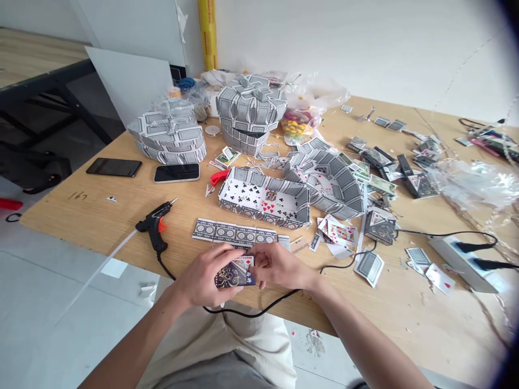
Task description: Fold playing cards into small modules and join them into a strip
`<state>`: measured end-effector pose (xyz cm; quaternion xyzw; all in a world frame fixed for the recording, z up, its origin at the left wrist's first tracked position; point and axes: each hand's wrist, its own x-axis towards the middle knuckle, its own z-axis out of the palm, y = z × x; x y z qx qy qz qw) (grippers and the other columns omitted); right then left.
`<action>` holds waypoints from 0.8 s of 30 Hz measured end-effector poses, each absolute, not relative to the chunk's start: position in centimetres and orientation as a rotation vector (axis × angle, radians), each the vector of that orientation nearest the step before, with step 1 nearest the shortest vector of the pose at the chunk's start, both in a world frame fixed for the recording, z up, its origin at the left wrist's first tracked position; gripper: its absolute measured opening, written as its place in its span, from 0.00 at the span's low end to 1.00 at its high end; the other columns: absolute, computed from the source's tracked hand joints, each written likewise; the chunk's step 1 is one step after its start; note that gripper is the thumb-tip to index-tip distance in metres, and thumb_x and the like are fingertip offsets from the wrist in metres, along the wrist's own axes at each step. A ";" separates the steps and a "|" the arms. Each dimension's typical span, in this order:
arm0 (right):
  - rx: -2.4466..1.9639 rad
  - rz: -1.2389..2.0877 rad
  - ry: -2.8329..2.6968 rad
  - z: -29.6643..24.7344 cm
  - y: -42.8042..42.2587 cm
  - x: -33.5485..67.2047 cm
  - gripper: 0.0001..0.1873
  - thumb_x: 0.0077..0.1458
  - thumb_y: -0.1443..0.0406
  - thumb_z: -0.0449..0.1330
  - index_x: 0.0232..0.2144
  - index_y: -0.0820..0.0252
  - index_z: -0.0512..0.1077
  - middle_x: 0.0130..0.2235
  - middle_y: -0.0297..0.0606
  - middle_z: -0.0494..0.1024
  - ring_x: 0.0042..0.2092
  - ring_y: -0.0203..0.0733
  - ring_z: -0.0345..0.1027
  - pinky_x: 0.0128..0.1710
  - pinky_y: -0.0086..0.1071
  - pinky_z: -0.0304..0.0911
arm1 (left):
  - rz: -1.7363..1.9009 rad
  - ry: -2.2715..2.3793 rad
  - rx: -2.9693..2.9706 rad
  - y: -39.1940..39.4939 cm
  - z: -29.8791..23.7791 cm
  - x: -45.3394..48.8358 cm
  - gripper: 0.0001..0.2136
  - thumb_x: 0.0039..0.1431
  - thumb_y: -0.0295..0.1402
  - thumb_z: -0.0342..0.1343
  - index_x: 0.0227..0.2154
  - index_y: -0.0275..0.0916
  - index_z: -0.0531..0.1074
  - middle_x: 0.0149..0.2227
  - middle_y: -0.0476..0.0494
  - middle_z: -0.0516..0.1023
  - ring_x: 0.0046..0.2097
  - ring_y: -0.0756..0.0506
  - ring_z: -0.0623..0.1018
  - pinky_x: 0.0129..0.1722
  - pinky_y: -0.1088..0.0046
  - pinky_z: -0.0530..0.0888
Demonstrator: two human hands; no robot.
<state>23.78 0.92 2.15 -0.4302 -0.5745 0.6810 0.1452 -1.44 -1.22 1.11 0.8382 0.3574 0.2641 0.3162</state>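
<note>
A dark playing card box [232, 275] with gold swirls lies in my left hand [208, 275], whose fingers and thumb grip it along its top and bottom edges. At the box's right end, my right hand [279, 265] is closed with its fingertips against the box; part of a red-printed card or flap shows there. What exactly the right fingertips pinch is hidden. Just beyond my hands lies a strip of patterned grey cards [235, 232]. Behind it stands a rectangular tray made of playing cards [263, 219], its inside showing clubs and hearts.
Left of my hands rests a black glue gun [154, 227] with its cable [259, 310] running past the table edge. Card-built boxes [251, 111], two phones [177, 172], an angular card tray [344, 189], loose cards [343, 232] and a power strip [466, 262] surround the work area.
</note>
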 end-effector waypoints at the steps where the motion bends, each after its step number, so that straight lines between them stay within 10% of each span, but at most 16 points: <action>1: -1.254 1.936 -1.694 2.2 0.9 23.8 0.11 0.51 0.68 0.65 0.40 0.61 0.75 0.28 0.33 0.81 0.27 0.40 0.79 0.23 0.26 0.68 | 0.686 0.943 2.215 -1.3 1.1 -1.4 0.32 0.56 0.31 0.66 0.64 0.44 0.68 0.57 0.37 0.78 0.55 0.37 0.82 0.56 0.59 0.81; 15: -1.558 1.279 -2.043 4.0 -0.5 22.3 0.14 0.51 0.75 0.58 0.39 0.61 0.78 0.27 0.37 0.78 0.27 0.37 0.65 0.27 0.31 0.55 | 0.724 0.918 2.215 -1.5 1.2 -1.4 0.34 0.56 0.29 0.66 0.66 0.45 0.66 0.55 0.37 0.78 0.55 0.37 0.82 0.56 0.60 0.81; 24: -1.258 1.935 -1.569 4.9 0.2 23.7 0.21 0.56 0.71 0.60 0.52 0.63 0.77 0.31 0.37 0.82 0.33 0.44 0.80 0.33 0.34 0.73 | 0.769 0.914 2.158 -1.2 1.7 -1.5 0.31 0.57 0.33 0.66 0.63 0.43 0.67 0.55 0.37 0.78 0.54 0.37 0.82 0.55 0.60 0.80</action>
